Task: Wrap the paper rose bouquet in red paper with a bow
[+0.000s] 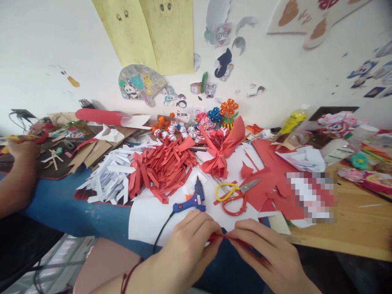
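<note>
My left hand and my right hand are close together at the table's front edge. Both pinch a thin piece of red paper, mostly hidden by the fingers. Just beyond my left hand lies a blue hot glue gun with its indicator lit and a black cord. Scissors with one yellow and one orange handle loop rest past the gap between my hands. Behind them a gathered red paper bouquet holds wrapped lollipops.
Heaps of folded red paper strips and white paper strips lie left of the bouquet. Red paper sheets spread to the right. A yellow bottle stands near the wall. Another person's arm reaches in at far left.
</note>
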`<state>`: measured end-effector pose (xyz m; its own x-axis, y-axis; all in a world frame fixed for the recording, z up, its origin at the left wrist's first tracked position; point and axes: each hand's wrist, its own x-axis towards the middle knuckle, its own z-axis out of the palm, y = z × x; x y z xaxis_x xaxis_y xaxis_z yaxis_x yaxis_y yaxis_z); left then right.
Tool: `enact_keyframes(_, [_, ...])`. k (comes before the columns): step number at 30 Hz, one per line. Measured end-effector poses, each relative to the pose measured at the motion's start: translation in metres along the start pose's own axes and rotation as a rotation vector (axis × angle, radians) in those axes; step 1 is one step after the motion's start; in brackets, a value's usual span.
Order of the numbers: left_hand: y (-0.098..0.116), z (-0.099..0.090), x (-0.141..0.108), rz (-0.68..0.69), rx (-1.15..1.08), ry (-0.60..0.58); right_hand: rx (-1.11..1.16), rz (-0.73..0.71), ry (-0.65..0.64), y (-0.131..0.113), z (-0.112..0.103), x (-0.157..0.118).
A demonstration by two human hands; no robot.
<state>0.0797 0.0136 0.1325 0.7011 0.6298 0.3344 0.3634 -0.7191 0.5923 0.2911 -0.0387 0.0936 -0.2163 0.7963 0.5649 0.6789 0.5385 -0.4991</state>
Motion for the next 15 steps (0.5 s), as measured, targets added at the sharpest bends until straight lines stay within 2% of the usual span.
enact_keyframes(7, [-0.005, 0.006, 0.0, -0.002, -0.015, 0.045, -0.011, -0.014, 0.015, 0.001, -0.001, 0.002])
enact_keyframes(11, [-0.011, 0.016, 0.001, -0.024, -0.01, 0.101, 0.041, 0.004, -0.011, 0.008, 0.002, 0.004])
enact_keyframes(15, [-0.018, 0.024, 0.007, -0.073, 0.0, 0.122, 0.083, 0.028, 0.03, 0.018, 0.008, 0.011])
